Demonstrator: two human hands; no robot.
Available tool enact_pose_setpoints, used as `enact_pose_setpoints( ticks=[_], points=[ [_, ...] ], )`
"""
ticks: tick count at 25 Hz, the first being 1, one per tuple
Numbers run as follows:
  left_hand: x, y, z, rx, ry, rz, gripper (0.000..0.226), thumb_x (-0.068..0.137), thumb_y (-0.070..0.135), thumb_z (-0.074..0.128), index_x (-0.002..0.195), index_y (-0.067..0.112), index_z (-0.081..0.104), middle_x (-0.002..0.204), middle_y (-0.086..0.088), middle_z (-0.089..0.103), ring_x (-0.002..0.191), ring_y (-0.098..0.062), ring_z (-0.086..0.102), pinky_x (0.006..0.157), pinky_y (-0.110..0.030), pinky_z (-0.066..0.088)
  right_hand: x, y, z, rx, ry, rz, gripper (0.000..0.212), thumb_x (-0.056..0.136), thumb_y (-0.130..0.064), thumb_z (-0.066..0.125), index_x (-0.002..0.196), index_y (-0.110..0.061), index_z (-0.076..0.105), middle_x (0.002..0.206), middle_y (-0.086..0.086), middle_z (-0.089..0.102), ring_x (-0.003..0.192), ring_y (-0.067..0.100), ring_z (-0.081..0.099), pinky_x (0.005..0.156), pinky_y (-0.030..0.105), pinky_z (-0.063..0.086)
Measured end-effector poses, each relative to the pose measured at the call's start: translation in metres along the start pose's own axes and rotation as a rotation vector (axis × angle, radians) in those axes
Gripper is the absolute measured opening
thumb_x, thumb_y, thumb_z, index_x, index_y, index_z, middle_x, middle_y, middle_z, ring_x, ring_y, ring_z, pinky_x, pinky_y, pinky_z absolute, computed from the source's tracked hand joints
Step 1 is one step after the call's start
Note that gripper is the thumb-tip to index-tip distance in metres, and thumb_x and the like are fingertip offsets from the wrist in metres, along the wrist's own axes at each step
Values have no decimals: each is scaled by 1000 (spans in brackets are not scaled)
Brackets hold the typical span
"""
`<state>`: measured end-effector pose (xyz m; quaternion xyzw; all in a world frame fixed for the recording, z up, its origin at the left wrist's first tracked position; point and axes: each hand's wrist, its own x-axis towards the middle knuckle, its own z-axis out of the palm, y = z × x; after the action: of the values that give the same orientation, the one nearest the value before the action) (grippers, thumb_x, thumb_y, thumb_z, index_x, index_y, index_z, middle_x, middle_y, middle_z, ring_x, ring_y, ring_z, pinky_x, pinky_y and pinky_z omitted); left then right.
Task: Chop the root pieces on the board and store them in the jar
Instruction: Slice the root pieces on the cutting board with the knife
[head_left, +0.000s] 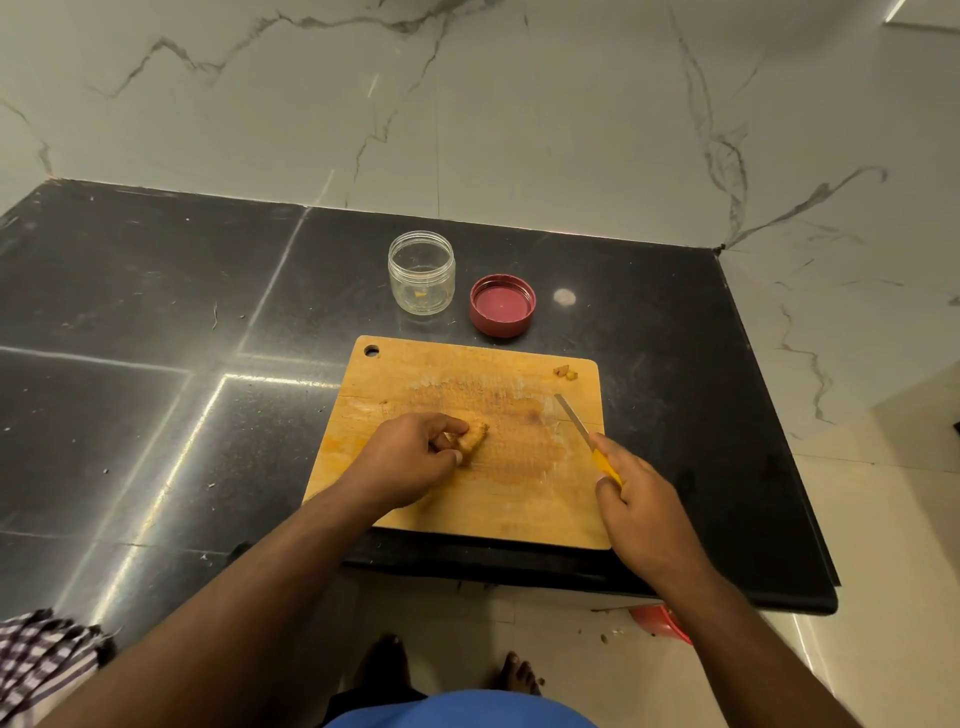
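- On the wooden cutting board (415, 374), mid-left, lies a yellowish root piece (474, 439), pinched by the left hand (415, 457).
- Right hand (639, 504) grips a yellow-handled knife (584, 431), blade raised beside the root, apart from it.
- Chopping looks about to begin; next, the blade must come across to the root's free end.
- Beyond the board stand a clear jar (422, 273), open and nearly empty, and its red lid (502, 305).
- Small scraps (566, 372) sit at the far right corner; what they are is unclear.
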<state>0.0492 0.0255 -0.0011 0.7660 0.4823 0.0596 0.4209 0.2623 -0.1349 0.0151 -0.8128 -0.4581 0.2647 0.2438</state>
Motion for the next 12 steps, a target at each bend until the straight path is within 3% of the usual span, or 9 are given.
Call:
enact_pose_setpoints(
  ticks=[3,6,10,12],
  points=[
    [-1,0,1,15,54,-1,33,89,28,75,121,29,69,95,8,64,85,-7,58,64,-21,41,-8,-2,3,58,-15,-12,50,103,-18,44,147,-38,35,122,-13,47,80,-1,54,64,10,48],
    [0,2,2,37,90,28,40,85,33,80,122,31,65,112,7,56,87,-4,55,65,-16,39,-16,-4,7,143,-27,-21,48,103,-19,45,147,-38,38,123,-15,48,84,-7,54,65,10,46],
    [2,4,5,71,65,40,44,90,35,73,132,31,62,128,7,51,102,-10,55,86,-23,47,-25,-12,12,218,-26,-37,49,103,-21,45,147,-38,38,126,-20,48,82,-5,57,65,9,46],
    [3,5,6,82,58,22,43,91,36,72,133,31,63,131,6,49,111,-14,54,97,-31,50,-30,-19,16,178,-49,-78,50,103,-21,44,149,-38,35,131,-22,43,95,-10,54,73,3,42]
  ],
)
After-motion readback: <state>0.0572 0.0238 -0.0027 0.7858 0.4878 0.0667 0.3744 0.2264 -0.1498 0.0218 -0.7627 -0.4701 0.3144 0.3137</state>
